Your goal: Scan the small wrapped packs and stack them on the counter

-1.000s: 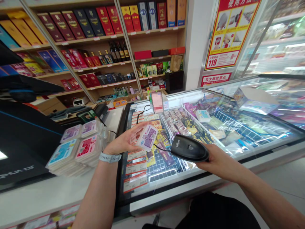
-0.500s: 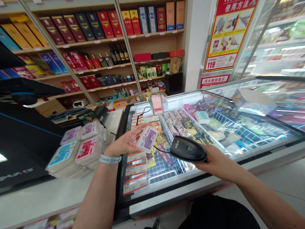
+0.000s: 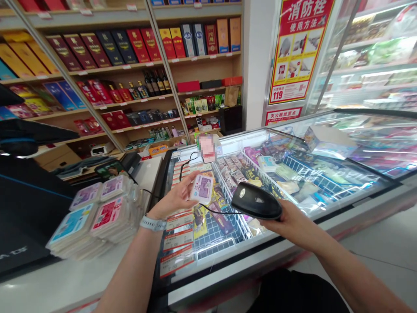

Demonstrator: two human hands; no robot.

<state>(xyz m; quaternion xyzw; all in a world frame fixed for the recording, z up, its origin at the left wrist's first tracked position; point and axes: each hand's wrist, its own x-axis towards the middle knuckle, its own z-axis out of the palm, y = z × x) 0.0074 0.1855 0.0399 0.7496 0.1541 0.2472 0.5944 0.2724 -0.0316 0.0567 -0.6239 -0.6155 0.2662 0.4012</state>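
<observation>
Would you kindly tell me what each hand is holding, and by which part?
The left hand holds a flat white-and-purple packet by its left edge, at the fingertips. The right hand holds a black corded handheld scanner from beneath, at its right end.

View tilted up, swung slightly right. Small pack (image 3: 202,189) in left hand (image 3: 174,196) now more upright; barcode scanner (image 3: 256,201) in right hand (image 3: 289,226) rolled, top face showing more.
</observation>
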